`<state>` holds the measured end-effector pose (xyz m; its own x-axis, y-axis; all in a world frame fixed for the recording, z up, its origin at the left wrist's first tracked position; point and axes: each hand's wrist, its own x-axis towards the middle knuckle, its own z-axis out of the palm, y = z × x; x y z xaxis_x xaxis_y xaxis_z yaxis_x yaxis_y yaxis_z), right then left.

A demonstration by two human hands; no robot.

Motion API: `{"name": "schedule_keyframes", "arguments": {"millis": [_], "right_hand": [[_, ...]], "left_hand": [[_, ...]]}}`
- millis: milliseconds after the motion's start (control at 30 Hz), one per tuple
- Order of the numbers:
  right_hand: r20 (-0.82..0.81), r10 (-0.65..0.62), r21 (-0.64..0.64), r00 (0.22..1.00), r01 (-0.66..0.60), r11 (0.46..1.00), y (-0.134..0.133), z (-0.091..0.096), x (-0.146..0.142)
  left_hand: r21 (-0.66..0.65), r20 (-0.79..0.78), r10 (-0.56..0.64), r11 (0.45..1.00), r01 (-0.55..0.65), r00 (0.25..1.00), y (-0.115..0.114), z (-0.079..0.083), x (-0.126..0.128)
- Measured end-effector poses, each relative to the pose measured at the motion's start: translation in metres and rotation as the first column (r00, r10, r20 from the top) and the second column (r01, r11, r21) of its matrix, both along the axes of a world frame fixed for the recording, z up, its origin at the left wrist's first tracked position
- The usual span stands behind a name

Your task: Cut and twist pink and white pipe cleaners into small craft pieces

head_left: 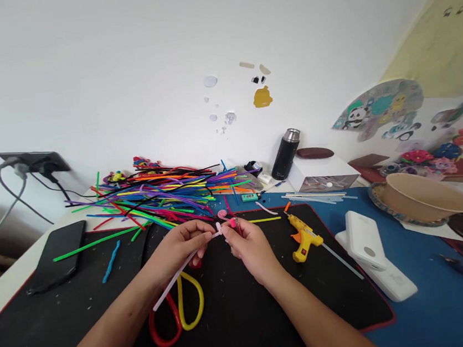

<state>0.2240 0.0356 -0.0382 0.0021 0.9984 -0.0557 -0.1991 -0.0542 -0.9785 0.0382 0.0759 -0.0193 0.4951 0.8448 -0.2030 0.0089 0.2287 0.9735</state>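
Above the middle of the black mat, my left hand [187, 242] pinches a pale pink pipe cleaner [171, 282], whose long tail slants down to the left under the palm. My right hand [246, 246] is closed at its other end, where a small curl meets the fingertips of both hands. A bright pink bit shows at the right thumb, and a pink coil [222, 214] is just beyond the fingers; how these join is hidden. Below my left hand lie scissors with one red and one yellow handle [191, 300], their blades mostly covered.
A large pile of coloured pipe cleaners [167, 195] lies along the wall. A yellow glue gun [304, 237] with a glue stick rests on the right, beside white power banks [364, 239]. A phone [59, 254] lies left. A black flask [285, 154] and a bowl [426, 196] stand farther back.
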Motion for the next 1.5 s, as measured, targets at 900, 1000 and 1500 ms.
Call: {"name": "schedule_keyframes", "arguments": {"millis": [900,1000,1500], "right_hand": [[-0.06,0.018,-0.01,0.998,-0.018,1.0,-0.001,-0.001,-0.005],[-0.074,-0.029,-0.011,0.997,0.028,1.0,0.0,0.001,-0.002],[-0.055,-0.137,0.027,0.989,0.138,0.99,0.004,0.004,0.007]], "left_hand": [[0.026,0.016,-0.01,1.0,0.009,1.0,0.003,-0.002,-0.001],[0.033,0.03,0.014,0.999,-0.015,0.999,0.004,-0.003,-0.002],[0.032,0.129,0.086,0.995,-0.091,0.988,0.008,-0.002,-0.004]]}}
